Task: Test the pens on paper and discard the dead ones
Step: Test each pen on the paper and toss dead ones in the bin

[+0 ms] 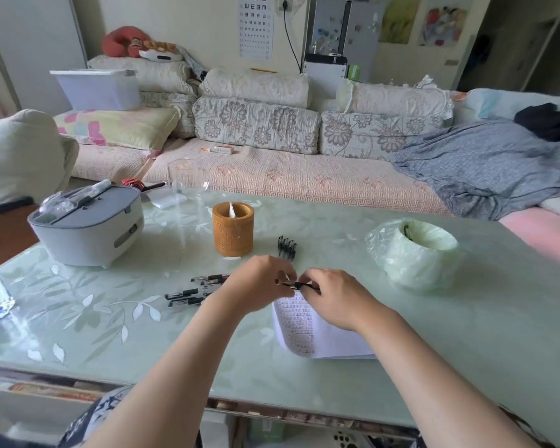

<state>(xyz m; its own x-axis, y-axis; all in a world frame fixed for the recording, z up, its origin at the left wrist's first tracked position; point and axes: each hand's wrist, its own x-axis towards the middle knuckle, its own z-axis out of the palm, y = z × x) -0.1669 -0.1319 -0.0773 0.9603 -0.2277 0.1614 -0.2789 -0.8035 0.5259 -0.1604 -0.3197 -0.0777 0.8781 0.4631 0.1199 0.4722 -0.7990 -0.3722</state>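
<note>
Slim black pen [299, 285] held level, long axis running left to right, above the far edge of the white scribbled paper sheet [307, 331] on the pale green glass tabletop [466, 334]. Left hand [259, 282] pinching its left end, right hand [332, 295] pinching the barrel. Probably uncapping; paper just below, toward the body.

The one camera sits on my head, looking forward and down across the near table [304, 383] toward the far sofa [272, 176].
</note>
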